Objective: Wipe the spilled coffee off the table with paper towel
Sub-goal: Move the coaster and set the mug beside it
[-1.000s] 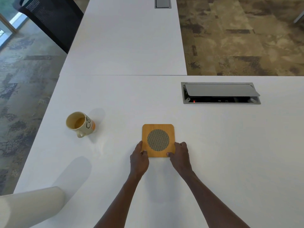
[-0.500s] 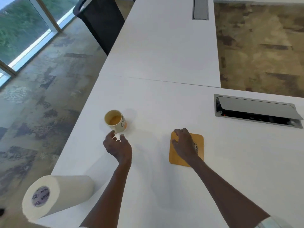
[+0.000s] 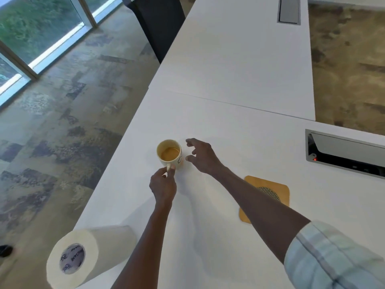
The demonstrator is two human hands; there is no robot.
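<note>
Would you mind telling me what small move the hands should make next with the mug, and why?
Probably close the right hand onto the mug to steady it. The left hand pinches only the handle, the mug still holds coffee, and the right hand's open fingers hover just beside its wall without touching. The coaster lies free to the right, a likely place for it.

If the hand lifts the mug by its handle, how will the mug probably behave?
The mug holds coffee, so a tilt would likely spill it. It looks rigid and probably fragile. The left hand pinches only the handle, so it may swing.
</note>
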